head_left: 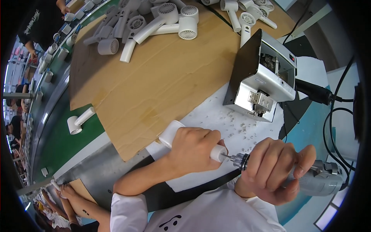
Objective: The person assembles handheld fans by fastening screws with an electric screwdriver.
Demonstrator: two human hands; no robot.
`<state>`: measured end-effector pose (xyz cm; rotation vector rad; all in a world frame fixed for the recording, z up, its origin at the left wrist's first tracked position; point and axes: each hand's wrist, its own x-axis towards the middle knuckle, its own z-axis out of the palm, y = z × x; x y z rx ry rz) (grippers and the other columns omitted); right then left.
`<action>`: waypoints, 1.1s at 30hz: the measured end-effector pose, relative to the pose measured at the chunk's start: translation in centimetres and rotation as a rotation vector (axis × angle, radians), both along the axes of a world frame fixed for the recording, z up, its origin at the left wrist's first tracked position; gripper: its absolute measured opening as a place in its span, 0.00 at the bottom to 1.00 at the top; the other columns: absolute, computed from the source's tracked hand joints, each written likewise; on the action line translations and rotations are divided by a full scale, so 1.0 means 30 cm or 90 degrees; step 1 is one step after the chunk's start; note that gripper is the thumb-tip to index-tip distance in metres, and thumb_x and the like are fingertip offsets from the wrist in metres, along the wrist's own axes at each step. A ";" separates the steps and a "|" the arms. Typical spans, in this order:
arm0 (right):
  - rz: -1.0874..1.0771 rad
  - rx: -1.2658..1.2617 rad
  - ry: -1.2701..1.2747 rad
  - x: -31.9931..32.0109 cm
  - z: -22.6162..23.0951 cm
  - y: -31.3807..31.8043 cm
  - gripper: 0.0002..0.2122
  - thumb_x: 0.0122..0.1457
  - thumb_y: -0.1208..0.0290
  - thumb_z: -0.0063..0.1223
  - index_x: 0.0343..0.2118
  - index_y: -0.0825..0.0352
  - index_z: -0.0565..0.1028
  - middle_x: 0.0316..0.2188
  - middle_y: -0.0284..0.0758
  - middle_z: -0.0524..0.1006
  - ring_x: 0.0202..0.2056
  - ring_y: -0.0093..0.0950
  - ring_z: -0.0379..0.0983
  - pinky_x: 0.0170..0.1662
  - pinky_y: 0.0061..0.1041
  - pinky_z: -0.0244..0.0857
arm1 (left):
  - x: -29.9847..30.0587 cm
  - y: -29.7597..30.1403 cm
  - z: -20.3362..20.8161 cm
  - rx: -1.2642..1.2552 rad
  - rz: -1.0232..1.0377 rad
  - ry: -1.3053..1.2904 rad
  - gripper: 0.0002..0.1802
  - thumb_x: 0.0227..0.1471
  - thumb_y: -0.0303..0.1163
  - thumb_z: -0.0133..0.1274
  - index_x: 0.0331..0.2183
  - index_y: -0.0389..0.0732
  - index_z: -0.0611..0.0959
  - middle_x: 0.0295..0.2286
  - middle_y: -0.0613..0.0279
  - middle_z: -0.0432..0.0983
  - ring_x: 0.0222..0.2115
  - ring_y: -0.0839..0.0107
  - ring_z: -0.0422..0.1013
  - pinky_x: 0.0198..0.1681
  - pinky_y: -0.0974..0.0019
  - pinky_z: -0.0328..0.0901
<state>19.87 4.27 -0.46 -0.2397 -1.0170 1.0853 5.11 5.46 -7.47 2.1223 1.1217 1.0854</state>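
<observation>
My left hand [195, 149] is wrapped around the handle of a white handheld fan [170, 133], whose round head sticks out past my knuckles to the upper left. The end of its handle points right, toward the tool. In my right hand [272, 168] is a grey electric screwdriver [319, 178], held roughly level. Its thin bit meets the end face of the fan's handle. Whether a screw sits at the tip is too small to tell. Beneath the fan lies a white sheet [212, 112] dotted with many tiny pieces.
A silver and black screw feeder [266, 81] stands on the right, with a black cable [334, 104] beside it. Piled white fans [154, 23] rest on brown cardboard [162, 81] at the back. One loose fan [79, 120] lies on a green conveyor belt [58, 154], where other people work.
</observation>
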 end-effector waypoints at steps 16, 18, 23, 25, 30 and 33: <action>-0.156 0.029 -0.098 0.180 -0.043 0.048 0.09 0.61 0.69 0.47 0.40 0.62 0.60 0.09 0.26 0.62 0.09 0.20 0.58 0.17 0.20 0.56 | -0.004 0.006 0.019 -0.051 -0.096 -0.071 0.15 0.36 0.26 0.68 0.31 0.38 0.82 0.23 0.61 0.76 0.19 0.67 0.71 0.21 0.72 0.65; -0.181 0.039 -0.141 0.177 -0.060 0.111 0.08 0.62 0.70 0.42 0.41 0.65 0.61 0.10 0.25 0.61 0.11 0.18 0.55 0.18 0.21 0.54 | 0.029 0.011 0.033 -0.060 -0.029 -0.049 0.14 0.36 0.26 0.68 0.29 0.38 0.82 0.22 0.61 0.75 0.17 0.67 0.71 0.20 0.71 0.64; -0.284 0.014 -0.253 0.175 -0.120 0.190 0.09 0.60 0.74 0.38 0.42 0.68 0.62 0.12 0.26 0.57 0.12 0.16 0.50 0.19 0.22 0.51 | 0.017 0.008 0.012 -0.005 -0.041 -0.068 0.18 0.34 0.25 0.68 0.15 0.41 0.71 0.12 0.63 0.66 0.10 0.66 0.62 0.14 0.68 0.56; -0.281 0.017 -0.239 0.166 -0.143 0.207 0.09 0.59 0.75 0.39 0.41 0.70 0.62 0.12 0.26 0.57 0.12 0.16 0.50 0.18 0.21 0.51 | 0.008 0.014 0.015 -0.006 -0.039 -0.071 0.18 0.33 0.23 0.66 0.14 0.41 0.69 0.12 0.64 0.64 0.09 0.66 0.61 0.13 0.68 0.55; -0.302 -0.014 -0.273 0.144 -0.148 0.222 0.08 0.58 0.77 0.41 0.40 0.72 0.62 0.11 0.26 0.57 0.11 0.15 0.49 0.16 0.21 0.49 | 0.011 0.014 -0.004 0.009 -0.056 -0.088 0.18 0.34 0.20 0.62 0.13 0.42 0.67 0.10 0.64 0.61 0.08 0.66 0.58 0.12 0.68 0.51; -0.300 -0.034 -0.297 0.141 -0.140 0.218 0.09 0.57 0.78 0.42 0.40 0.72 0.62 0.11 0.26 0.57 0.11 0.15 0.49 0.15 0.20 0.48 | 0.014 0.014 0.001 0.011 -0.068 -0.064 0.18 0.34 0.20 0.61 0.13 0.42 0.67 0.10 0.63 0.60 0.08 0.67 0.57 0.12 0.68 0.51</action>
